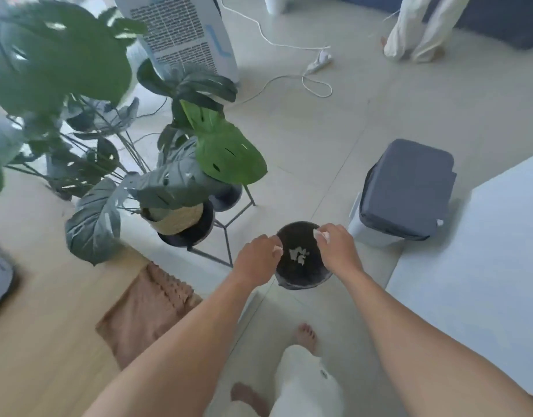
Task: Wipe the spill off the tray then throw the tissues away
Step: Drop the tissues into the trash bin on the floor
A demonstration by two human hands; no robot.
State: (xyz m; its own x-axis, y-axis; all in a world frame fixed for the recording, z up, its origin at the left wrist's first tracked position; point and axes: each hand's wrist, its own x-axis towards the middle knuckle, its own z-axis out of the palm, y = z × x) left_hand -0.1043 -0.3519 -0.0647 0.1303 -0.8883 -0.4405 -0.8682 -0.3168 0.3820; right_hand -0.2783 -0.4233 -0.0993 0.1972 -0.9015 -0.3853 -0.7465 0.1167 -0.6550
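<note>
1. The person stands on the floor (319,121) over a small round black bin (301,276), with both arms reaching forward and down to it.
2. The left hand (257,255) hovers at the bin's left rim. Its fingers are curled in narrow, and a small white scrap of tissue (277,249) shows at the fingertips. Whether it is pinched or already slipping free cannot be told.
3. The right hand (337,246) sits at the far right rim, its fingers closed on another white tissue piece (320,234) that pokes out from the fingertips.
4. More white tissue pieces (299,255) lie inside the bin, low in its dark lining, between the two hands.
5. The relation that matters is that the bin mouth lies directly beneath and between the hands, each hand standing at the edge of the opening. Both are about equally near, and the right one's tissue seems already over the mouth. Letting go should drop the tissue inside. The bin is round, so no axis matters.
6. The tray is out of view, so I judge the wiping is done and this is the disposal step, close to the end.
7. A grey-lidded bin (406,191) stands to the far right, lid down, and a potted plant (175,188) stands to the left. Both are apart from the hands.
</note>
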